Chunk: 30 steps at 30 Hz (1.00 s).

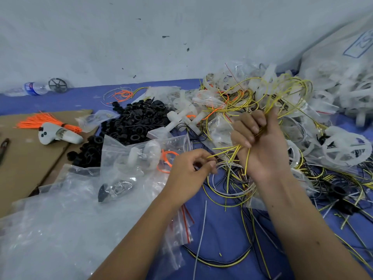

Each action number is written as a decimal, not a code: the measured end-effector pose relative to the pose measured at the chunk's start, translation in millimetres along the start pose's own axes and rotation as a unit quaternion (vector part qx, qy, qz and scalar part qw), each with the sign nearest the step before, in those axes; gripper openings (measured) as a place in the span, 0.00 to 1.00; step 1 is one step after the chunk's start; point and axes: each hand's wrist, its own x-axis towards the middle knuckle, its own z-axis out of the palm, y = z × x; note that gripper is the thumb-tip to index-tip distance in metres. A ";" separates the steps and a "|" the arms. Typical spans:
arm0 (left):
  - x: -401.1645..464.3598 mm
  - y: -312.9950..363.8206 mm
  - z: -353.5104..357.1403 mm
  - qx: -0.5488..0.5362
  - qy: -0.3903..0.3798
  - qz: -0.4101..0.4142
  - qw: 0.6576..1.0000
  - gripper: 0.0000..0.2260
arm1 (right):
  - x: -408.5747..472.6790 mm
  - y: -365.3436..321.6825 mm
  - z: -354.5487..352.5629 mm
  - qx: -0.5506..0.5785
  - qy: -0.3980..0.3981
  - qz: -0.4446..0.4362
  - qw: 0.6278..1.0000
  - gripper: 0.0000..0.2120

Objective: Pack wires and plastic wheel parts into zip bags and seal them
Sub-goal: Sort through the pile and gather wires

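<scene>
Your right hand [260, 142] is fisted around a bunch of yellow wires [268, 93]: they run up and away from your fist, looping above it. Your left hand [189, 170] pinches one loose end just left of it. Zip bags [141, 158] sit left of that hand. The bottle [32, 88] label is unreadable.

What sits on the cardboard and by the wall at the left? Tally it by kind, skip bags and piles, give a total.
Water bottle: 1
Dark spoked wheel: 1
White controller: 1
Bundle of orange ties: 1
Dark object cut off at the edge: 1
Total: 5
</scene>
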 end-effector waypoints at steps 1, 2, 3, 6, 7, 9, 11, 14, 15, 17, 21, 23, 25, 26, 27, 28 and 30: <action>-0.5 1.1 -0.1 0.027 0.036 0.004 0.999 0.06 | 0.1 -4.3 -1.2 0.001 0.005 -0.005 1.000 0.23; -0.2 1.6 -1.6 0.076 0.087 0.015 0.993 0.06 | 0.1 -7.6 -2.1 -0.005 0.013 -0.009 1.000 0.23; 0.4 2.4 -4.4 0.145 0.142 0.025 0.979 0.07 | 0.0 -9.2 -2.5 -0.018 0.023 -0.010 1.000 0.23; 0.7 3.0 -15.3 0.280 0.217 -0.001 0.935 0.15 | -1.3 -2.9 -2.2 -0.101 0.058 0.022 0.993 0.24; 0.8 2.7 -17.5 0.293 0.219 -0.011 0.931 0.17 | -2.0 1.7 -1.5 -0.135 0.066 0.045 0.988 0.25; 0.4 2.5 -16.5 0.327 0.209 -0.019 0.922 0.17 | -3.5 10.8 0.9 -0.186 0.065 0.106 0.975 0.29; -0.6 2.1 -12.4 0.355 0.196 -0.035 0.913 0.17 | -4.0 18.9 2.7 -0.223 0.062 0.154 0.961 0.31; 0.7 -2.4 -13.1 0.359 0.177 -0.088 0.912 0.17 | -3.7 27.8 2.9 -0.283 0.083 0.176 0.939 0.27; 1.2 -4.4 -14.6 0.350 0.177 -0.094 0.915 0.14 | -3.7 30.2 2.7 -0.308 0.089 0.167 0.932 0.25; 1.4 -7.8 -17.3 0.316 0.180 -0.088 0.927 0.07 | -4.7 33.1 2.9 -0.365 0.096 0.128 0.917 0.22; 3.1 -6.5 -18.3 0.192 0.220 -0.087 0.952 0.05 | -8.6 32.6 2.0 -0.459 0.093 0.079 0.880 0.22; 5.6 -2.1 -17.6 0.076 0.251 -0.074 0.962 0.07 | -10.3 30.7 0.7 -0.470 0.083 0.102 0.873 0.23; 7.2 3.1 -16.9 -0.024 0.271 -0.052 0.961 0.09 | -12.3 31.7 0.5 -0.458 0.053 0.141 0.876 0.23; 7.5 5.4 -16.9 -0.060 0.270 -0.040 0.960 0.08 | -13.3 33.9 0.3 -0.452 0.040 0.158 0.877 0.22; 7.6 7.5 -16.8 -0.089 0.264 -0.027 0.960 0.08 | -14.1 37.2 -0.2 -0.454 0.031 0.169 0.874 0.22; 7.0 9.5 -16.3 -0.111 0.257 -0.015 0.960 0.08 | -14.8 41.0 -1.2 -0.470 0.027 0.175 0.865 0.22; 4.6 13.1 -15.2 -0.142 0.267 0.001 0.953 0.08 | -14.9 47.3 -4.7 -0.531 0.030 0.171 0.829 0.21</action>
